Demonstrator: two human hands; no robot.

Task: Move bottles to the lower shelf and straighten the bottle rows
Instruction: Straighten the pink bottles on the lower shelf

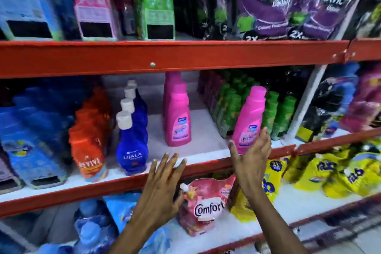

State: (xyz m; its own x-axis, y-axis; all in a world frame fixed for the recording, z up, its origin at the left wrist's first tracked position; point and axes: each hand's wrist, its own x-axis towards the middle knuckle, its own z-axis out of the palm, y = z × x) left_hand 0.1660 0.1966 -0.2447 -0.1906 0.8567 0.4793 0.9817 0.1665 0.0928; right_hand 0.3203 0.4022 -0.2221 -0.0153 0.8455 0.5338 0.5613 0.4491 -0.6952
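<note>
A tilted pink bottle [248, 117] leans at the front right of the middle shelf [206, 142], and my right hand [252, 156] is spread open just in front of its base, touching or nearly touching it. Two upright pink bottles [177, 117] stand one behind the other in the middle of that shelf. A row of blue bottles with white caps [132, 144] stands to their left. My left hand [162, 183] is open over the shelf's red front edge, holding nothing.
Orange pouches [90, 150] and blue packs [31, 144] fill the shelf's left; green bottles [276, 113] crowd the right. The red beam [165, 57] of the upper shelf hangs above. Below lie a pink Comfort pouch [206, 206] and yellow packs [340, 171].
</note>
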